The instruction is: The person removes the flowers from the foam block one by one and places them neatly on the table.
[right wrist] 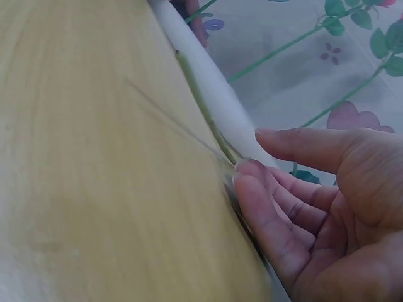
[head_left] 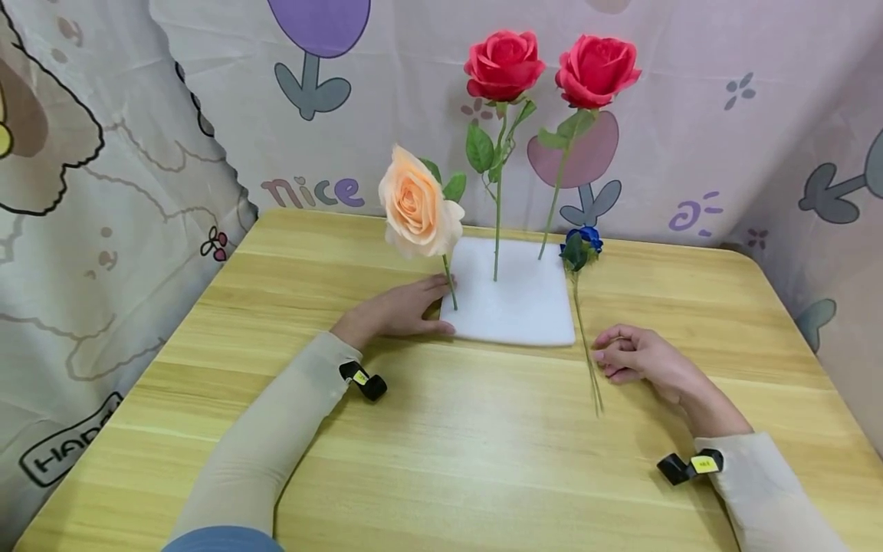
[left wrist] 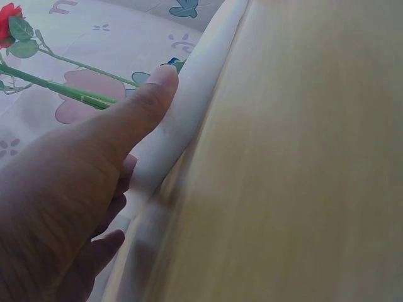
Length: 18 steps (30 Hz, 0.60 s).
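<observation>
My left hand (head_left: 407,307) rests at the left edge of a white foam board (head_left: 517,318), its thumb extended along the front corner and its fingers at the side. A peach rose (head_left: 417,207) stands in the board beside that hand, leaning left. Two red roses (head_left: 507,67) rise from the board farther back. To the right of the board lies a blue rose (head_left: 586,241) with a thin green stem (right wrist: 200,100). My right hand (head_left: 638,354) is beside the lower stem, fingers loosely bent. In the right wrist view the fingertips are right at the stem, with a gap below the thumb.
The board sits toward the back of a wooden table (head_left: 441,445). A printed curtain (head_left: 414,100) hangs behind the table and along both sides. Black wrist cameras (head_left: 366,381) are strapped over both sleeves.
</observation>
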Each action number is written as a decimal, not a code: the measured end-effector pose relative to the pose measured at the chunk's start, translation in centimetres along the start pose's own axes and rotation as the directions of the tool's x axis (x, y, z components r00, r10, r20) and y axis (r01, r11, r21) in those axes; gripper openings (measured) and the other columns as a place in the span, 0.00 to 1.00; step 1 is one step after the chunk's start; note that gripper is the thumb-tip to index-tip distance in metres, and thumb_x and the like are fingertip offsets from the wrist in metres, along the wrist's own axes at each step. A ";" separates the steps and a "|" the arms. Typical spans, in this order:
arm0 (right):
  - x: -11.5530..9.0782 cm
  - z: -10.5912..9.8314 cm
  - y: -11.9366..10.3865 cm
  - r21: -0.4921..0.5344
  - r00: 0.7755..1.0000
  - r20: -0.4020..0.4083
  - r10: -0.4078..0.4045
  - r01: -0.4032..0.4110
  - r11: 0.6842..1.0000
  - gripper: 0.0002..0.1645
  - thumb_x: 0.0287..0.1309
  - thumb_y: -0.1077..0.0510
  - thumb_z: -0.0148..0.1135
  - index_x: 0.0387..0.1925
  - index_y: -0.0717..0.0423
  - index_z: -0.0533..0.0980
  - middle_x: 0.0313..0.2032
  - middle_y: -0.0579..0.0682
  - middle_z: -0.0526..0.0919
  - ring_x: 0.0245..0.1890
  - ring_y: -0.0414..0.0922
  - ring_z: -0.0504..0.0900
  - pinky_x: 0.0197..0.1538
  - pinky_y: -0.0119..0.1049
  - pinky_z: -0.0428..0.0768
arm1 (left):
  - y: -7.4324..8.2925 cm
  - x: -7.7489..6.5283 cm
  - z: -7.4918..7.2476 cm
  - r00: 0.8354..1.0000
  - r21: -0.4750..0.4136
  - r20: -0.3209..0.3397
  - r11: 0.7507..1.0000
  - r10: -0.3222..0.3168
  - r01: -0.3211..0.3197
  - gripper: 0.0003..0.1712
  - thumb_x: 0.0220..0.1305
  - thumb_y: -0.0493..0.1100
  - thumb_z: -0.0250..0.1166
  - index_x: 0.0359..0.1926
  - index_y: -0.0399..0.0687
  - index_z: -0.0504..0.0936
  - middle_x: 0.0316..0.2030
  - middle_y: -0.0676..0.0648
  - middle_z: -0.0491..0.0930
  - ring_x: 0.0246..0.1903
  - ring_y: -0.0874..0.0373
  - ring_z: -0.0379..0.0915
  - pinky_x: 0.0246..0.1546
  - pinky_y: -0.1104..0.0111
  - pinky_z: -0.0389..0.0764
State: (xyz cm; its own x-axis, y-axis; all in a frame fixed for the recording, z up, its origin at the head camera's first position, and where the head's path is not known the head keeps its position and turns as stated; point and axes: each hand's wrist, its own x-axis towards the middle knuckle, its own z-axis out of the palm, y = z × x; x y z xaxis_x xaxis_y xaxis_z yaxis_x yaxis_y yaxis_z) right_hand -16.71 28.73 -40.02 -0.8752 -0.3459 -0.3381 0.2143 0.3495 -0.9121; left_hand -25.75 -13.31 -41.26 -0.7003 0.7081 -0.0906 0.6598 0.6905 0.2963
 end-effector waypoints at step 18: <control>0.1 0.4 -0.3 -0.063 0.992 -0.058 -0.111 0.108 0.992 0.24 0.66 0.60 0.62 0.54 0.73 0.67 0.41 0.63 0.81 0.36 0.46 0.83 0.40 0.40 0.85 | 0.3 0.0 0.1 1.000 0.025 -0.003 1.000 -0.012 0.013 0.54 0.63 0.74 0.52 0.77 0.46 0.51 0.76 0.45 0.45 0.74 0.52 0.40 0.71 0.59 0.51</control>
State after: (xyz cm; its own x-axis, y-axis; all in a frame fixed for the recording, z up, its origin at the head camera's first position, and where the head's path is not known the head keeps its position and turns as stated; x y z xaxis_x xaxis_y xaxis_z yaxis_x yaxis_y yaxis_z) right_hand -16.67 28.25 -39.87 -0.9173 -0.3317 -0.2205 0.0911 0.3642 -0.9268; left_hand -25.54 -13.11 -41.23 -0.7093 0.6989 -0.0914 0.6577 0.7029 0.2710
